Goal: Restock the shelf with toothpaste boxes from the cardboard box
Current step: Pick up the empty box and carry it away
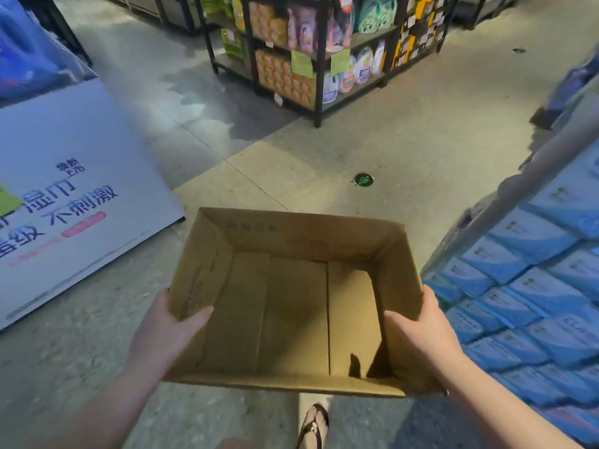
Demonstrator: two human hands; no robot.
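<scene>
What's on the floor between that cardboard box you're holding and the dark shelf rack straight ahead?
In the head view, mostly bare concrete floor lies between the cardboard box and the dark shelf rack. The only thing there is a small round green-lit floor marker.

open floor ahead, shelf right

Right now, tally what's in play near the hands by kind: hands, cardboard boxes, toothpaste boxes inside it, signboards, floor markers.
Hands: 2 (left hand, right hand, each gripping a side wall)
Cardboard box: 1
Toothpaste boxes inside it: 0, only the bare bottom shows
Signboard: 1
Round floor marker: 1
Total: 5
</scene>
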